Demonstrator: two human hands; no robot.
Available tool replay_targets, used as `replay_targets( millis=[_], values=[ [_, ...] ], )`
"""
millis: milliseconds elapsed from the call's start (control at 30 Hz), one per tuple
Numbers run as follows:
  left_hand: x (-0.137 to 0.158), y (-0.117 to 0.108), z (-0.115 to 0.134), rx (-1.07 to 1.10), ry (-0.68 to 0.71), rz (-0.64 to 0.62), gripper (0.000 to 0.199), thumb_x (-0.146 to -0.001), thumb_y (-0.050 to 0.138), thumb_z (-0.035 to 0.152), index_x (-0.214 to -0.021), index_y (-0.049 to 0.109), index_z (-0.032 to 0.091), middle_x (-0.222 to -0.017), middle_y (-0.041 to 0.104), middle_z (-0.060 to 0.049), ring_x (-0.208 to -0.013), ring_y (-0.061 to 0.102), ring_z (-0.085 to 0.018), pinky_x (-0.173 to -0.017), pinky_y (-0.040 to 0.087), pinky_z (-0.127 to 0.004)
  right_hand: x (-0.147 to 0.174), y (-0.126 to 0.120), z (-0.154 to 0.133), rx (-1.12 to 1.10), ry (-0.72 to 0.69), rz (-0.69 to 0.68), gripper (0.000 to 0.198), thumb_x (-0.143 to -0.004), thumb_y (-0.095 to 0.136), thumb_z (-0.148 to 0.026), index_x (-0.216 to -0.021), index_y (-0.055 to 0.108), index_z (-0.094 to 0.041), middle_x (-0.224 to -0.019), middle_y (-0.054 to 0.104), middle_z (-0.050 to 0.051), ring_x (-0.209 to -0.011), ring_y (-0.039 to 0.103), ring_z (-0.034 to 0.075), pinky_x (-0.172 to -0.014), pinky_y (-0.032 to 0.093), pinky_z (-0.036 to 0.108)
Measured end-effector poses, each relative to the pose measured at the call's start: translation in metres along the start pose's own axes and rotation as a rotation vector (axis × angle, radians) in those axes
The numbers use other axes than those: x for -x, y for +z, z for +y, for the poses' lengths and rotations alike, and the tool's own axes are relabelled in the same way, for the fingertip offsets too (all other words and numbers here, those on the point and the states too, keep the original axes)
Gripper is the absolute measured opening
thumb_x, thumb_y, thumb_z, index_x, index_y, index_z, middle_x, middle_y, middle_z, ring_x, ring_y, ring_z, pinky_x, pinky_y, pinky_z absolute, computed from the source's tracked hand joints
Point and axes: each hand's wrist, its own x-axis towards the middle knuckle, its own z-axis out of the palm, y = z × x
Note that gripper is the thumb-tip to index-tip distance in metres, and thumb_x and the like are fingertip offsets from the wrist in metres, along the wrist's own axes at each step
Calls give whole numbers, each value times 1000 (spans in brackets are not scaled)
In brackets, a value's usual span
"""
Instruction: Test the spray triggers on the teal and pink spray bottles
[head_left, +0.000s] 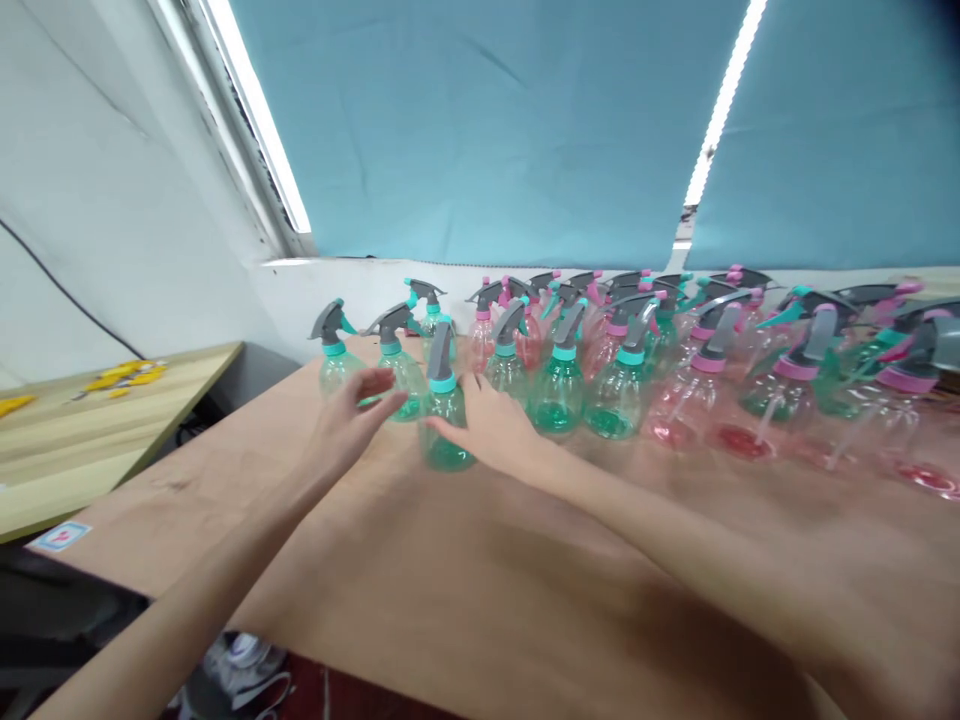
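Observation:
A clear green spray bottle (pixel 450 455) with a grey and teal trigger head stands upright on the wooden table, in front of the row. My right hand (pixel 495 425) grips its right side, the thumb across the front and the fingers partly hidden along the far side. Just left of that bottle, my left hand (pixel 356 412) is open, thumb and fingers apart, holding nothing. Behind the left hand stand another green spray bottle (pixel 406 378) and a paler one (pixel 337 368). More green bottles (pixel 559 395) stand close to the right of my right hand.
Several pink spray bottles (pixel 709 390) crowd the right side, blurred in part. The brown table (pixel 420 590) has a sticker (pixel 62 537) at its left corner. Yellow pieces (pixel 127 375) lie on a separate wooden table (pixel 150 420). A blue covering (pixel 487 130) hangs behind.

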Motion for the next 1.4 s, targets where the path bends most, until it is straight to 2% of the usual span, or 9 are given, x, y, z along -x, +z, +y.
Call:
replay_targets(
  millis=[167, 367, 533, 700, 800, 867, 1033, 1167, 1400],
  values=[
    [29, 22, 36, 163, 111, -330, 60, -76, 68, 41, -128, 45, 23, -132, 53, -10, -119, 54, -27, -99, 45, -42, 41, -17, -2, -38, -7, 26, 42, -84, 50, -53, -105, 50, -16, -99, 63, 11, -78, 66, 27, -60, 47, 35],
    [49, 66, 89, 216, 226, -244, 47, -81, 62, 37, -122, 47, 19, -109, 60, -6, -94, 61, -21, -86, 49, -36, 90, -45, 7, 87, 8, 82, 59, -76, 57, -61, -111, 51, -13, -98, 63, 12, -72, 66, 26, -52, 46, 35],
    [58, 110, 118, 302, 218, -316, 26, -86, 57, 35, -109, 56, 23, -97, 63, -1, -90, 60, -19, -83, 47, -30, 116, -67, 31, 214, 66, 115, 68, -76, 56, -63, -117, 51, -9, -96, 64, 14, -67, 65, 26, -48, 46, 34],
    [57, 152, 137, 402, 266, -405, 22, -87, 51, 28, -107, 57, 23, -100, 62, -1, -95, 59, -19, -90, 44, -31, 139, -82, 70, 277, 32, 179, 66, -80, 51, -66, -114, 52, -9, -94, 64, 16, -75, 66, 29, -49, 48, 34],
    [51, 172, 143, 450, 287, -460, 24, -83, 49, 18, -105, 58, 24, -95, 61, 0, -88, 59, -17, -88, 46, -31, 153, -92, 101, 200, -49, 128, 65, -83, 42, -69, -112, 51, -11, -96, 63, 15, -83, 65, 30, -55, 51, 37],
    [47, 182, 146, 454, 292, -454, 21, -80, 50, 15, -97, 58, 23, -90, 60, 1, -82, 58, -15, -84, 46, -30, 161, -98, 124, 113, -100, 58, 64, -87, 39, -66, -121, 45, -12, -102, 63, 14, -90, 64, 29, -66, 52, 41],
    [44, 194, 149, 441, 293, -444, 12, -80, 49, 14, -86, 55, 23, -77, 55, 3, -76, 56, -14, -80, 47, -30, 171, -109, 175, 40, -78, -95, 48, -89, 42, -60, -104, 56, -17, -105, 62, 12, -93, 62, 27, -76, 52, 44],
    [44, 192, 150, 412, 278, -464, 11, -78, 48, 13, -81, 51, 23, -73, 49, 4, -69, 53, -13, -79, 46, -31, 171, -105, 198, -23, -77, -174, 41, -93, 41, -53, -106, 60, -19, -112, 63, 10, -101, 61, 25, -85, 51, 42],
    [44, 183, 157, 383, 281, -527, 5, -78, 50, 19, -75, 48, 23, -69, 50, 5, -61, 50, -13, -81, 46, -33, 167, -81, 211, 16, -141, -113, 30, -96, 44, -36, -113, 62, -19, -123, 63, 10, -114, 58, 24, -95, 48, 42]
  ],
)
